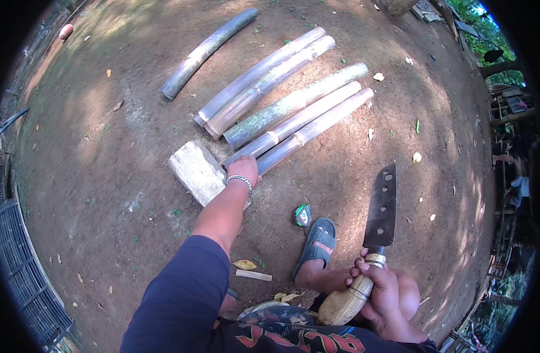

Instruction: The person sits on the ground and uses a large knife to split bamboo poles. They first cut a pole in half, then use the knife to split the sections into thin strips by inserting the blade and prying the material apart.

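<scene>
Six bamboo poles (317, 129) lie on the ground (134, 194), five grouped and one apart, already separate lengths. All look whole along their visible sides, so any knife work on them seems still undone. The left hand (244, 169) bends over the nearest two poles' near ends, beside a pale block (193, 170); its grip cannot be told. The right hand (383, 288) grasps the knife (378, 235) by its handle, blade clear of the bamboo.
</scene>
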The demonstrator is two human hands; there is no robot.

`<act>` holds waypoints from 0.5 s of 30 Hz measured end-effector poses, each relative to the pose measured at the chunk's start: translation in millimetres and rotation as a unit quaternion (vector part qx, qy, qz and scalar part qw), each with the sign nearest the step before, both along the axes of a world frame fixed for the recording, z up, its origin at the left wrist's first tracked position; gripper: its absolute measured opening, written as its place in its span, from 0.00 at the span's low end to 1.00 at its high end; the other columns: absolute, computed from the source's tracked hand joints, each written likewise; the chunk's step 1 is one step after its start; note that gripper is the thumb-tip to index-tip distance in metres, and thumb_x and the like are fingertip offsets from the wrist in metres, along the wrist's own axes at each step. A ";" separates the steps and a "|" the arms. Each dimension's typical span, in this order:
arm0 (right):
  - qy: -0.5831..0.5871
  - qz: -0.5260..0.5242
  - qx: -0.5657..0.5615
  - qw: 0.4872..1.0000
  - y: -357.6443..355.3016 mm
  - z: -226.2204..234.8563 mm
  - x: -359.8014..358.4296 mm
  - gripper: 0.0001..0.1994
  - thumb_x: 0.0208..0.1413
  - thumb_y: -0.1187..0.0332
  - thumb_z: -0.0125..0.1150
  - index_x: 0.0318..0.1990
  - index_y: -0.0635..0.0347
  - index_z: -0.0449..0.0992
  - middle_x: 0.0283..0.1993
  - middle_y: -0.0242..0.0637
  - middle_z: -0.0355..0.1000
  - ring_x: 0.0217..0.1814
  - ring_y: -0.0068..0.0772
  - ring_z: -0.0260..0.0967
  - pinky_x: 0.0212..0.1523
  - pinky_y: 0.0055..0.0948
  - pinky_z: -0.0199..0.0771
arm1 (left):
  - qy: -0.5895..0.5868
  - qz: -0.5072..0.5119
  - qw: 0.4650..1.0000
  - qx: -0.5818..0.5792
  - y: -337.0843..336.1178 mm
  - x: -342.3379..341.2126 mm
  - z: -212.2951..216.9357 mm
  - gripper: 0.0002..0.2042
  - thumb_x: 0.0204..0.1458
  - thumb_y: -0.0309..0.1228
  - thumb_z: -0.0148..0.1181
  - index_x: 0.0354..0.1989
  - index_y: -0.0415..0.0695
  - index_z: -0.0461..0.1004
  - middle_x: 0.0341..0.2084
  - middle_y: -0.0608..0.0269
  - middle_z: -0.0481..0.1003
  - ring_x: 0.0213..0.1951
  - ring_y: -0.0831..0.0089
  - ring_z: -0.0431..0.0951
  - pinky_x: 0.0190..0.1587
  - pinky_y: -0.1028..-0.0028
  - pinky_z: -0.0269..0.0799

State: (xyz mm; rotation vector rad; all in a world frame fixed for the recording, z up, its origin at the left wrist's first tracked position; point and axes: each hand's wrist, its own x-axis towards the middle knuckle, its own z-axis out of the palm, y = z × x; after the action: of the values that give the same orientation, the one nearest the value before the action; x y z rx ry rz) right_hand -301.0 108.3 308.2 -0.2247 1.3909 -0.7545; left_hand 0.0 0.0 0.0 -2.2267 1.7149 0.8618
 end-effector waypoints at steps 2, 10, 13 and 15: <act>-0.004 -0.004 -0.001 1.000 1.5 1.0 -0.4 0.19 0.56 0.78 0.60 0.54 0.62 0.64 0.37 0.36 0.69 0.36 0.31 0.72 0.38 0.33 0.79 | -0.013 -0.015 1.000 -0.006 2.0 0.7 1.4 0.34 0.46 0.46 0.71 0.57 0.40 0.68 0.53 0.50 0.74 0.54 0.56 0.77 0.56 0.58 0.72; -0.028 -0.009 0.007 1.000 -0.6 1.9 -0.4 0.19 0.55 0.79 0.60 0.54 0.61 0.64 0.37 0.37 0.70 0.35 0.32 0.73 0.37 0.33 0.79 | -0.063 -0.027 0.998 0.004 1.5 13.6 -1.8 0.29 0.47 0.46 0.70 0.53 0.41 0.74 0.49 0.52 0.77 0.51 0.60 0.79 0.53 0.59 0.74; -0.033 -0.012 0.009 0.999 -0.9 4.0 -0.2 0.19 0.55 0.79 0.60 0.53 0.61 0.64 0.37 0.38 0.70 0.35 0.32 0.73 0.37 0.33 0.79 | -0.044 -0.021 0.998 0.041 -3.0 17.4 16.7 0.25 0.47 0.48 0.69 0.48 0.42 0.78 0.47 0.52 0.80 0.50 0.61 0.81 0.53 0.61 0.75; -0.037 -0.008 0.012 0.999 -1.4 4.9 -0.3 0.18 0.56 0.79 0.60 0.53 0.61 0.64 0.37 0.39 0.70 0.35 0.32 0.73 0.37 0.33 0.79 | -0.047 -0.030 0.997 0.045 -3.1 16.5 17.2 0.24 0.48 0.48 0.68 0.46 0.42 0.80 0.46 0.51 0.80 0.49 0.60 0.81 0.53 0.61 0.75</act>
State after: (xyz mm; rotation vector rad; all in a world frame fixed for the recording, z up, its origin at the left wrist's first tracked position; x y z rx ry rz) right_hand -301.4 106.9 313.1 -0.1643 1.3330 -0.7519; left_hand 16.5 -3.1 17.2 -2.1116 1.6587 0.7921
